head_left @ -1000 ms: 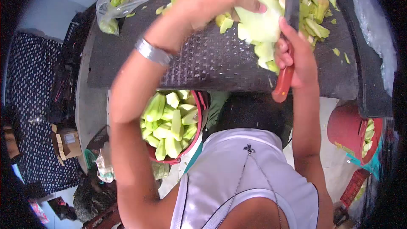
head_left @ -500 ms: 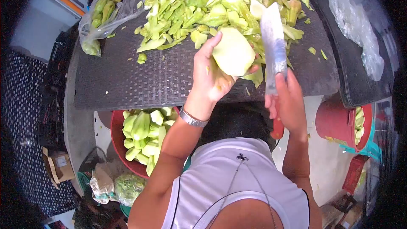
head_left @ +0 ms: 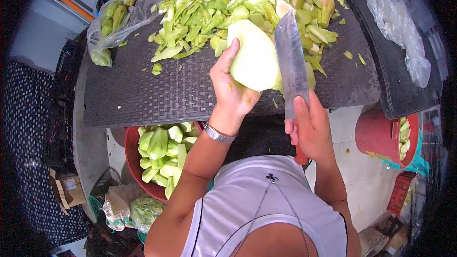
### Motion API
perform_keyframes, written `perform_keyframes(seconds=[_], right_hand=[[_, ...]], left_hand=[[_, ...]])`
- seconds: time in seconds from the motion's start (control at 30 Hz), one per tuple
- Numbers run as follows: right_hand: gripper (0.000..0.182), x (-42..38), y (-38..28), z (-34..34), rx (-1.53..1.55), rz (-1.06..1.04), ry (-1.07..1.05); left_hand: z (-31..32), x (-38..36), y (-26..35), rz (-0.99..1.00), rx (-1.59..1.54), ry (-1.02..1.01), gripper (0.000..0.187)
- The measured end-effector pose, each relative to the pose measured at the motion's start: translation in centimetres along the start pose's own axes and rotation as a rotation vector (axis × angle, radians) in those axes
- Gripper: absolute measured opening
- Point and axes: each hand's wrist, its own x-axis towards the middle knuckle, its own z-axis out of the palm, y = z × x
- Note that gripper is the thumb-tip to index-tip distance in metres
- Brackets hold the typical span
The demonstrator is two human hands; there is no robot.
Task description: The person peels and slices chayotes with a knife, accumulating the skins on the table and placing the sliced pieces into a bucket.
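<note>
My left hand (head_left: 233, 85) is wrapped around a peeled pale green fruit (head_left: 254, 57), by its look a green papaya, held up above the table's near edge. In my right hand (head_left: 309, 123) is a large knife (head_left: 293, 57) with a broad blade and a red handle, its tip pointing away from me. The blade stands upright along the right side of the fruit; whether it touches cannot be made out. Behind both hands lies a heap of green peels (head_left: 200, 24) on the dark woven tabletop (head_left: 157, 85).
A red tub (head_left: 147, 185) of peeled green pieces sits below the table at left, and a red bucket (head_left: 378, 138) with more pieces at right. A plastic bag (head_left: 102, 43) of unpeeled fruit lies at the table's left, crumpled clear plastic (head_left: 400, 33) at right.
The knife has moved left, close against the fruit, and its blade now shows its flat side. The fruit has turned in my left hand, which has shifted slightly left.
</note>
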Motion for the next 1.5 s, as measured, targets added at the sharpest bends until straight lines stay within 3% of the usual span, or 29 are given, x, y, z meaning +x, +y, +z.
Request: perform_keyframes(seconds=[0.2, 0.77, 0.87, 0.9, 1.0, 1.1, 1.3, 1.33, 1.4, 1.47, 1.5], right_hand=[[0.031, 0.0, -0.1, 0.0, 0.043, 0.019, -0.034], [0.043, 1.6, -0.3, 1.2, -0.020, 0.044, -0.070], [0.052, 2.0, 0.2, 1.3, -0.091, 0.057, -0.064], [0.049, 2.0, 0.1, 1.7, -0.083, 0.067, -0.055], [0.045, 2.3, 0.0, 1.9, -0.080, 0.049, -0.082], [0.044, 2.6, -0.4, 2.0, -0.029, 0.047, -0.078], [0.039, 4.1, 0.7, 3.6, 0.463, 0.102, -0.148], [0.040, 4.3, 0.8, 3.7, 0.503, 0.109, -0.151], [0.045, 4.5, 0.7, 4.4, 0.573, 0.112, -0.125], [0.045, 4.7, 1.1, 4.8, 0.622, 0.050, -0.127], [0.043, 4.6, 1.0, 4.9, 0.607, 0.024, -0.102]], left_hand=[[-0.5, -0.1, -0.2, 0.015, 0.016, -0.060, 0.046], [0.2, -2.0, -2.8, -0.066, 0.092, 0.029, 0.052], [-2.2, -1.8, -2.8, -0.135, 0.139, -0.132, 0.057], [-2.3, -2.0, -3.4, -0.133, 0.142, -0.057, 0.058], [-2.8, -2.1, -3.7, -0.124, 0.129, -0.090, 0.058], [-2.8, -2.1, -3.7, -0.097, 0.071, -0.070, 0.058], [-3.2, -2.2, -2.6, 0.002, -0.070, 0.009, 0.056], [-3.3, -2.2, -1.9, -0.048, -0.141, -0.106, 0.055], [-2.6, -1.8, -1.5, 0.003, -0.164, -0.103, 0.054], [-1.0, -1.5, -2.0, 0.187, -0.066, 0.151, 0.053], [-1.4, -1.2, -2.0, 0.183, -0.103, 0.117, 0.053]])
